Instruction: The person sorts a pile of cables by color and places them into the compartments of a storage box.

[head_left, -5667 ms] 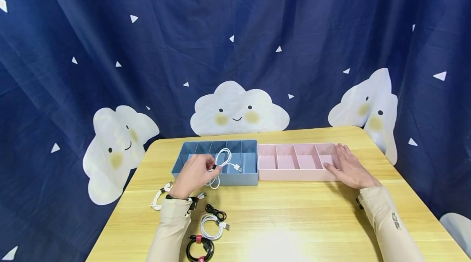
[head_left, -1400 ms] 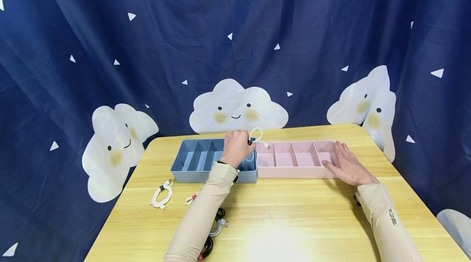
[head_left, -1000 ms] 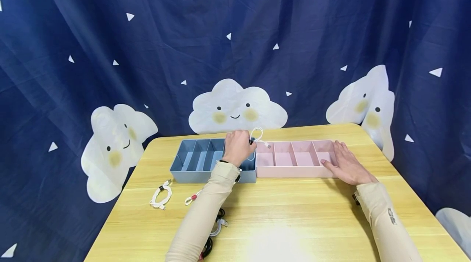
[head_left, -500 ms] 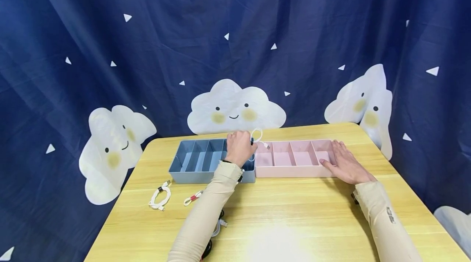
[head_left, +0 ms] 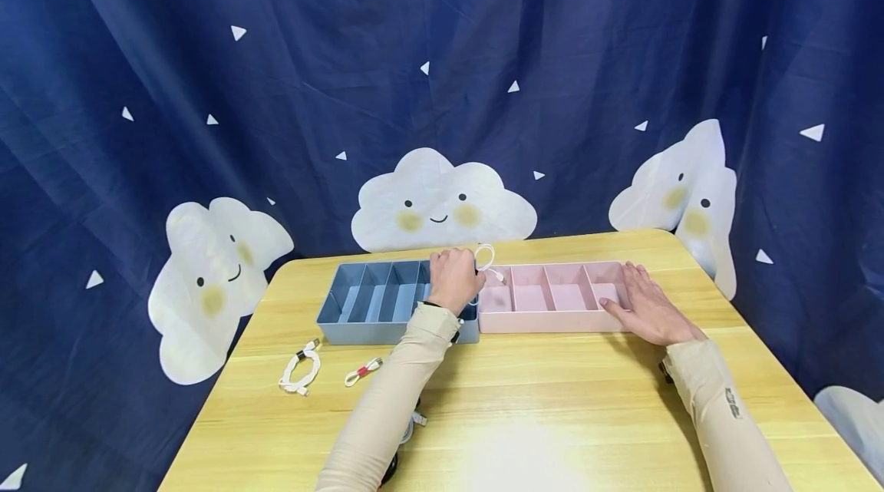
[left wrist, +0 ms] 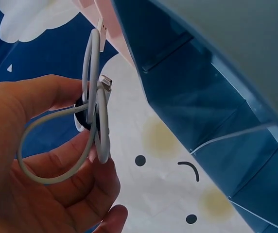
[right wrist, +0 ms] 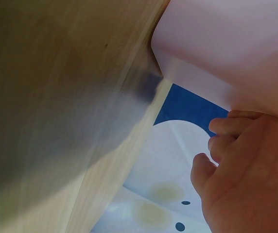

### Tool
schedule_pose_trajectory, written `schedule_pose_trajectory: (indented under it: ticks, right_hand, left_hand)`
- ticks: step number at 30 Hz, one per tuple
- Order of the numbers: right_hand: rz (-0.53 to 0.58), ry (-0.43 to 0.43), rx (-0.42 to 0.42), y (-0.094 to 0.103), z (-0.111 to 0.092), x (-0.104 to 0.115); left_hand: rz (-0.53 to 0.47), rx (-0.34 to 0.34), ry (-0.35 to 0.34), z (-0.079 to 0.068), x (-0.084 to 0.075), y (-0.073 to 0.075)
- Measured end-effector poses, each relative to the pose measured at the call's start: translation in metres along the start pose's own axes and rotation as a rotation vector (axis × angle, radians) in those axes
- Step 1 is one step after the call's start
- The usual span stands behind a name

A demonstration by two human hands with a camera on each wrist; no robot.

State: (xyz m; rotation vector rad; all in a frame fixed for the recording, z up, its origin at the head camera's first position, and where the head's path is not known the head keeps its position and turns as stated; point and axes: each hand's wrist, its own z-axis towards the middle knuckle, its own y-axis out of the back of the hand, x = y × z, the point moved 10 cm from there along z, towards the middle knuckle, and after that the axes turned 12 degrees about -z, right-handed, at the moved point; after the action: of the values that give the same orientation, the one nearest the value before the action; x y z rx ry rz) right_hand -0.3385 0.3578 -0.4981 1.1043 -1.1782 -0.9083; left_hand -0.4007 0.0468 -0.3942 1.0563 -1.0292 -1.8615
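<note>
My left hand (head_left: pixel 453 279) pinches a coiled white USB cable (head_left: pixel 485 255) over the right end of the blue divided box (head_left: pixel 366 333). In the left wrist view, a black tie (left wrist: pixel 84 114) wraps the coil between thumb and fingers, and its metal plug (left wrist: pixel 106 82) sticks out. From the head, the cable's loop and USB end overlap the left end of the pink divided box (head_left: pixel 552 322). My right hand (head_left: pixel 656 312) rests at the pink box's right end with fingers extended. That box's wall (right wrist: pixel 217 58) fills the upper right of the right wrist view.
On the wooden table (head_left: pixel 552 392), left front, lie a coiled white cable (head_left: pixel 300 369) with a black tie and a small white cable (head_left: pixel 364 371) with a red tie. More cables (head_left: pixel 407 430) are partly hidden under my left forearm. A blue curtain (head_left: pixel 442 93) hangs behind.
My left hand has carried the white cable rightward from the middle of the blue box to its right end, dipping slightly in the last half second. My right hand stays on the pink box.
</note>
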Motion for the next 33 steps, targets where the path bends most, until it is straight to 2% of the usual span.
schedule_pose_trajectory:
  ticks: [9, 21, 27, 33]
  right_hand:
    - [0.003, 0.004, -0.005, 0.0, 0.0, 0.0]
    - [0.01, -0.005, 0.001, 0.0, -0.001, 0.0]
    - [0.007, -0.005, -0.001, 0.0, -0.001, 0.001]
    - [0.003, 0.0, -0.007, 0.002, 0.0, 0.001]
  left_hand:
    - [0.019, 0.0, -0.004, 0.0, -0.005, -0.002]
    - [0.064, 0.061, 0.012, 0.0, -0.01, -0.013]
    - [0.088, 0.083, -0.016, -0.001, -0.011, -0.024]
    - [0.068, 0.103, -0.048, -0.004, -0.015, -0.029]
